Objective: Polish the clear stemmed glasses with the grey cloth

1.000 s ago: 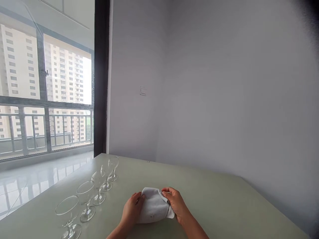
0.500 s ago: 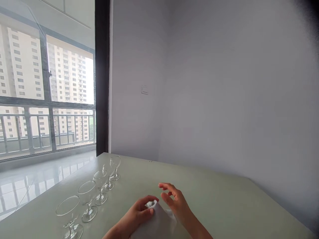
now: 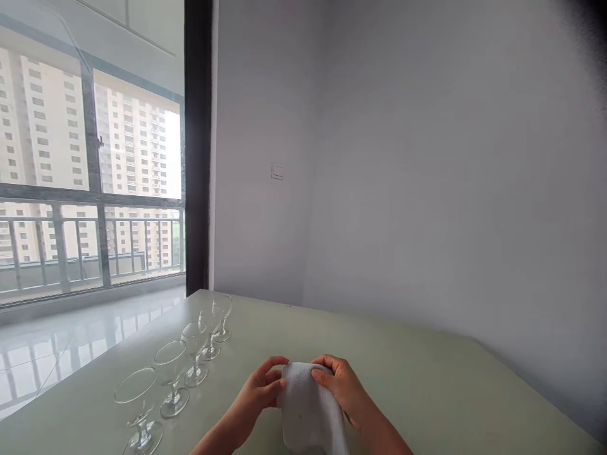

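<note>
A white cloth [image 3: 310, 407] is held upright just above the pale worktop [image 3: 427, 385], pinched at its top from both sides: left hand [image 3: 258, 395] and right hand [image 3: 344, 388], fingers curled closed on it. Five stemmed glasses [image 3: 173, 379] line up at left.

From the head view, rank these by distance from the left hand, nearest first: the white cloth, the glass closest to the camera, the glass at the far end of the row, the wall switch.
1. White cloth: held in the left hand, at its right.
2. Glass closest to the camera: to its left.
3. Far-end glass: ahead and left.
4. Wall switch: up on the wall beyond the table.
</note>
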`<state>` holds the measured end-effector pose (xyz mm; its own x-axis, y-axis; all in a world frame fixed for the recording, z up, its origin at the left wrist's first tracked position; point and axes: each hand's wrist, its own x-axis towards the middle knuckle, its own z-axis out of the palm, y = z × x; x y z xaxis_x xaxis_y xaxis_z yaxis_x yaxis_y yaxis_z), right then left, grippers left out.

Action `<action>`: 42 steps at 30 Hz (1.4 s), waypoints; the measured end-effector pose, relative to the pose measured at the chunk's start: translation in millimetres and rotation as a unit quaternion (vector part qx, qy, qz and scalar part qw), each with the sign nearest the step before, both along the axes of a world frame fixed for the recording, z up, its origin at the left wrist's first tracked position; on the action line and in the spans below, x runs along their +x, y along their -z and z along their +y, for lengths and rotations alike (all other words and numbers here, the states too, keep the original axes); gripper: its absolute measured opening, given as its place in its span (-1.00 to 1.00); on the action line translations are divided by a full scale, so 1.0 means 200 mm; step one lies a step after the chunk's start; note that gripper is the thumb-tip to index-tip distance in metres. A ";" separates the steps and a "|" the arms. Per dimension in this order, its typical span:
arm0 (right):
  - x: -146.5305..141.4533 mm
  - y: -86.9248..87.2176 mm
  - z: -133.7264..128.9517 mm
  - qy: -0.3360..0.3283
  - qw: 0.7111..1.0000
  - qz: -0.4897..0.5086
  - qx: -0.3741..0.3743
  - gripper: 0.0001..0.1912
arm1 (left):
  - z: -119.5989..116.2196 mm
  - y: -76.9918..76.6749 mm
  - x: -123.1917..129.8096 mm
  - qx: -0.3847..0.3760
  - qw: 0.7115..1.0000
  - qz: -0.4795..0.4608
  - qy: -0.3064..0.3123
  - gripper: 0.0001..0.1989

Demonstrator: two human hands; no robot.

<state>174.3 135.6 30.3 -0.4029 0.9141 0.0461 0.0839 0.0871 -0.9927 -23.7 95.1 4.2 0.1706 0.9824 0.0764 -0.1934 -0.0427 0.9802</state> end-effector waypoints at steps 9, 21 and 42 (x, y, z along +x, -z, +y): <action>-0.04 0.00 -0.03 -0.024 0.997 -0.045 0.059 -0.79 | 0.04 0.09 0.03 0.070 0.988 0.053 -0.130 -0.77; -0.04 -0.13 -0.10 0.000 0.949 -0.173 0.265 -0.80 | 0.04 0.04 0.01 0.105 0.979 0.032 -0.174 -0.63; 0.04 -0.17 -0.10 -0.060 0.950 -0.180 0.247 -0.76 | -0.01 -0.03 -0.02 0.086 0.950 -0.003 -0.301 -0.64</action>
